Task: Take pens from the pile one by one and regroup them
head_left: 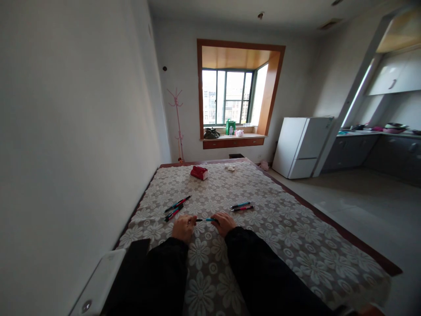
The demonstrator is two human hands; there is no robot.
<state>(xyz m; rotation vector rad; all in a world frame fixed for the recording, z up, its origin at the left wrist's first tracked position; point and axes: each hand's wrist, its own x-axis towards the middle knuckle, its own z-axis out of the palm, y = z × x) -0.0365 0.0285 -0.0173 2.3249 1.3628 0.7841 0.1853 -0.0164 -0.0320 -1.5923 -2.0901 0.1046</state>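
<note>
Over the patterned cloth [200, 292] on the worktop [371, 254], the left hand [183, 228] has its grip pinching a small dark piece [199, 220], while the right hand [224, 223] has its grip closed around a blue pen piece [210, 219], the two ends facing each other near the middle, close together. Beyond the left hand lies a loose cluster of pens [174, 212], and beyond the right hand a blue pen [240, 205] rests just beside a red pen [242, 209]. Farther back sits a red packet [199, 173], with a crumpled white item [230, 168] to its right.
</note>
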